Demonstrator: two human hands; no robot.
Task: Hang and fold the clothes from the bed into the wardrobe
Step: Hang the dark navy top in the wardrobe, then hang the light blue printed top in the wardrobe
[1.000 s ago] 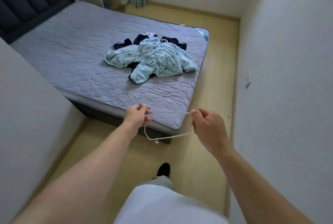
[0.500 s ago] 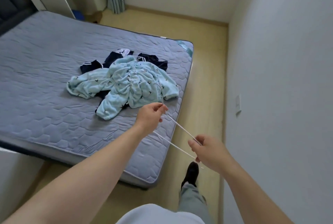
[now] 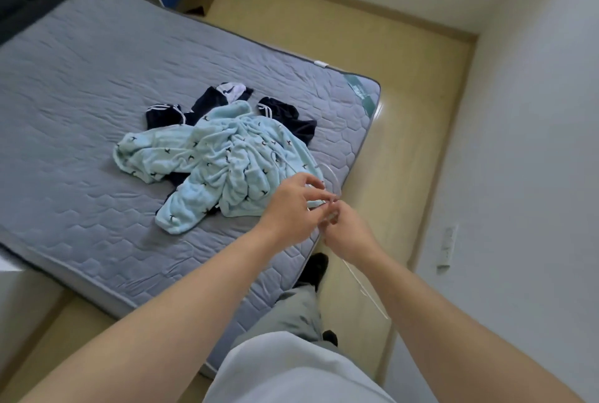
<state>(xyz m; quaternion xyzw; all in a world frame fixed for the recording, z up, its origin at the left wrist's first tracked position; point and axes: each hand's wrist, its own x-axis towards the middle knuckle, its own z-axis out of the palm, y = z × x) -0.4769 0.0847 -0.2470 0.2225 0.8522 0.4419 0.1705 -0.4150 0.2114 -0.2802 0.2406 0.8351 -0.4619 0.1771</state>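
1. Head view is showing two hands, one thin white wire hanger, one light blue garment and some dark navy clothes; how many navy pieces, I cannot tell.
2. Light blue garment is lying crumpled on the bed, near its foot corner. One sleeve is stretching along the bed's length and the other is pointing toward the bed's near edge.
3. Dark navy clothes with white stripes are lying partly under the blue garment, on its far side.
4. Left hand and right hand are meeting above the bed's side edge, touching each other.
5. Both hands are curling their fingers around the white wire hanger; the exact grip is blurred.
6. The hanger's long wire is running slantwise from the hands out past the bed's edge, under the right wrist.
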